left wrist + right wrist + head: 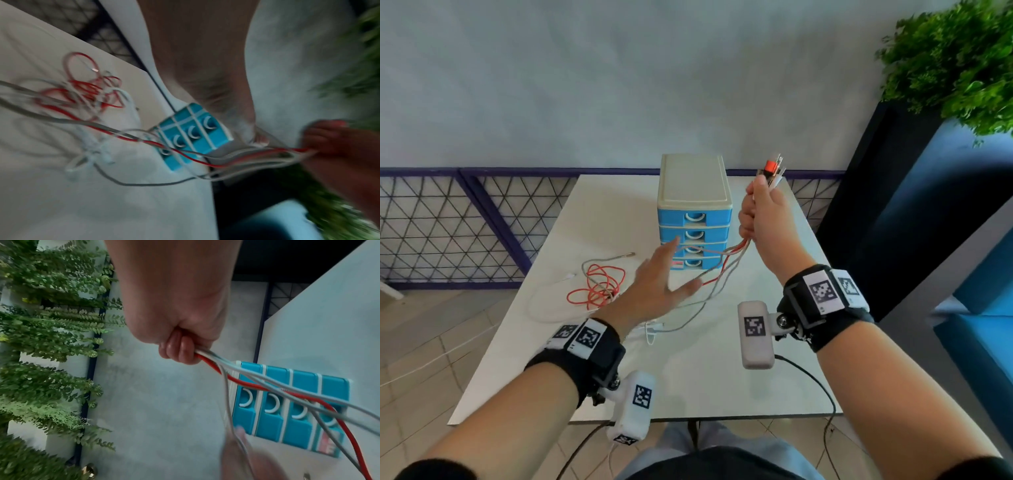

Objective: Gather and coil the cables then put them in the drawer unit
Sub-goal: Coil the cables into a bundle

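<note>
Nearest me, my left hand (654,274) reaches flat and relaxed under limp red, white and grey cables (599,284) trailing over the white counter (688,377). My right hand (760,212) clenches their plug ends beside the blue four-drawer plastic unit (695,209). Light, floppy, tangle-prone: I'd gather just below that fist.

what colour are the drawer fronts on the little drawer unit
Bright blue, with white curved handles, on the drawer unit; the right wrist view shows them best.

A white table (571,359) carries a blue four-drawer unit (694,202) toward its twelve o'clock edge. At about ten o'clock from centre a red cable (599,284) lies tangled with grey and white cables (544,308), loose loops trailing toward the middle.
</note>
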`<state>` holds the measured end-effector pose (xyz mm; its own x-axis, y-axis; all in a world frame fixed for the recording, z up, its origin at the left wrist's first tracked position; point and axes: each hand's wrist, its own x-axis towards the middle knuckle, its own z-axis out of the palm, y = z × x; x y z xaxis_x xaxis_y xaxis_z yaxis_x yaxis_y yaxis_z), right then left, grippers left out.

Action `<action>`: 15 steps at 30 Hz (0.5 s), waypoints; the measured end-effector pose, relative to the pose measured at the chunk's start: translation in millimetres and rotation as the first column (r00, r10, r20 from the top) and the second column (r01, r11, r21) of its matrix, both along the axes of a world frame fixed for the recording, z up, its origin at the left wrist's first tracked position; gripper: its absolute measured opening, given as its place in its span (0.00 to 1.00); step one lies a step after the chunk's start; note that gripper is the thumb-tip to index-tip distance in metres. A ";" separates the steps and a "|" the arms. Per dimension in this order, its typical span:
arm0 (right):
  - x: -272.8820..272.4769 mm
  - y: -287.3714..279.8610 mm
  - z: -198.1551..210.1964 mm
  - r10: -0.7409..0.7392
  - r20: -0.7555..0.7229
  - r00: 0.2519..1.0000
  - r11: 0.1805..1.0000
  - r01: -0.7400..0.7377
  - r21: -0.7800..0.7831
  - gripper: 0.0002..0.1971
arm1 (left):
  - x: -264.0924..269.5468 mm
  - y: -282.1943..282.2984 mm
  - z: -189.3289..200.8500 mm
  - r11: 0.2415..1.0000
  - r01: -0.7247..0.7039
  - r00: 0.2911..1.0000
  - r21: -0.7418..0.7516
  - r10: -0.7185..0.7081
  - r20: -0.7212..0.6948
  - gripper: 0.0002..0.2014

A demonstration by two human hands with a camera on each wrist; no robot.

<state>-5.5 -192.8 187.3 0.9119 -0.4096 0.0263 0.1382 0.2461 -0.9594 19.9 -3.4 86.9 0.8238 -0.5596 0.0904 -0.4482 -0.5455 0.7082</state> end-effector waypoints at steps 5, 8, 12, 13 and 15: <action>-0.6 22.9 -2.7 0.079 0.033 0.996 0.997 -0.080 0.010 0.15 | -19.7 -44.0 43.6 0.992 0.121 0.965 -0.027 -0.111 0.239 0.20; -3.2 24.6 1.8 0.113 0.076 0.991 0.993 -0.109 -0.054 0.14 | -24.6 -53.8 48.6 0.979 0.150 0.981 -0.140 -0.130 0.147 0.14; -6.6 21.4 2.1 0.219 0.132 0.967 0.972 -0.227 0.050 0.16 | -27.2 -54.6 49.3 0.954 0.182 0.983 -0.240 -0.181 0.024 0.10; -6.9 20.6 1.2 0.240 0.135 0.961 0.958 -0.257 0.127 0.17 | -26.8 -53.7 50.1 0.952 0.191 0.981 -0.241 -0.196 0.002 0.09; -7.1 18.7 0.2 0.246 0.141 0.959 0.925 -0.276 0.260 0.18 | -23.5 -50.5 53.6 0.952 0.202 0.976 -0.228 -0.215 -0.031 0.12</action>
<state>-12.6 -174.1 187.4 0.9857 -0.1620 0.0474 0.1285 0.5384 -0.8328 -3.6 -53.9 140.5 0.6983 -0.6902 0.1897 -0.4919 -0.2700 0.8278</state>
